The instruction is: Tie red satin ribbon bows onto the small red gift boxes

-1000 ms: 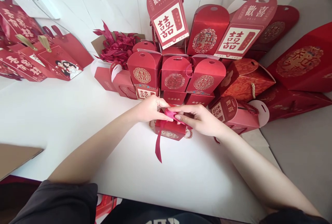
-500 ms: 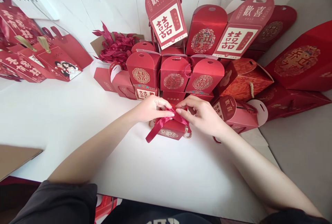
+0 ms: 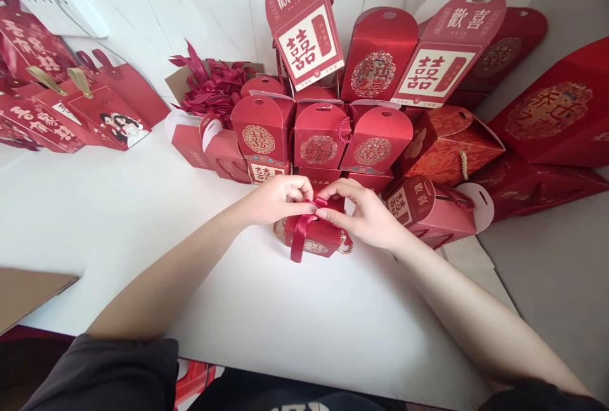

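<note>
Head view: left hand and right hand both pinch the ribbon near frame centre, over the small red box.

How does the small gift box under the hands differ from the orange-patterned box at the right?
The small gift box is plain red with a gold emblem; the orange-patterned box has orange figuring.
The small gift box has a ribbon at its top; the orange-patterned box shows none.
Both have gold rope.
</note>
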A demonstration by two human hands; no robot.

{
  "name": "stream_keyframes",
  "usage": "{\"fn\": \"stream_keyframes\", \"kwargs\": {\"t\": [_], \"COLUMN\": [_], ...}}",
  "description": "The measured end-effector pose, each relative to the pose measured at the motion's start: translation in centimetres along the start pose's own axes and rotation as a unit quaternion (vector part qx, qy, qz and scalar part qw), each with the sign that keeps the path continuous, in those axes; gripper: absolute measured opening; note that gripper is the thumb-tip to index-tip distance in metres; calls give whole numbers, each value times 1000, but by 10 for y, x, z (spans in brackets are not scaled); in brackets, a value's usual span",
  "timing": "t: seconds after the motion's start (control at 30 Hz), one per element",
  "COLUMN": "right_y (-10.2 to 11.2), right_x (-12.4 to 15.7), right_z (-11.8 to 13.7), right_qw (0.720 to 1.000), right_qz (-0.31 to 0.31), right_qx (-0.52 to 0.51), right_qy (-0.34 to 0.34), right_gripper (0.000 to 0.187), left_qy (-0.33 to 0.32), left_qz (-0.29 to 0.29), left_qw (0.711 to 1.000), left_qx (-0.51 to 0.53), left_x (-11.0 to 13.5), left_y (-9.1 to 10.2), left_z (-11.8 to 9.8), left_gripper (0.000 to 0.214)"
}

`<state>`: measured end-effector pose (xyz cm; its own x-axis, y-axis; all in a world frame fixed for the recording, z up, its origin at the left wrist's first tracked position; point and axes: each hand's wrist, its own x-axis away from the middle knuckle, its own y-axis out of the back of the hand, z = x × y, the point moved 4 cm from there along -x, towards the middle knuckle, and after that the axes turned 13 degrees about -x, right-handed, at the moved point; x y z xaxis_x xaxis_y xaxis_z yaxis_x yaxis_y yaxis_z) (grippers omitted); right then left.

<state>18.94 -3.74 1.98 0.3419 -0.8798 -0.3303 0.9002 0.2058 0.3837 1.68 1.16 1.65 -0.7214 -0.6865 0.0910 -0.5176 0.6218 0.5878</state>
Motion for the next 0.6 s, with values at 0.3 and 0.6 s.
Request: {"fn": "stream_keyframes", "kwargs": {"t": [0.3, 0.6], "right_y": [-3, -4], "right_x": [0, 2], "right_z": [-7, -3], "right_qw": [998, 997], "right_qz": [-35, -25], "right_qx": [-41, 18], "right_qy": [-21, 73], "right_gripper": [11, 10], "left_qy": [-11, 8], "left_qz": [40, 60], "left_qw": [999, 998], "left_qx": [3, -17], "left_x": [4, 4], "left_y": [3, 5], "left_z": [-6, -4], "left_gripper": [19, 20]}}
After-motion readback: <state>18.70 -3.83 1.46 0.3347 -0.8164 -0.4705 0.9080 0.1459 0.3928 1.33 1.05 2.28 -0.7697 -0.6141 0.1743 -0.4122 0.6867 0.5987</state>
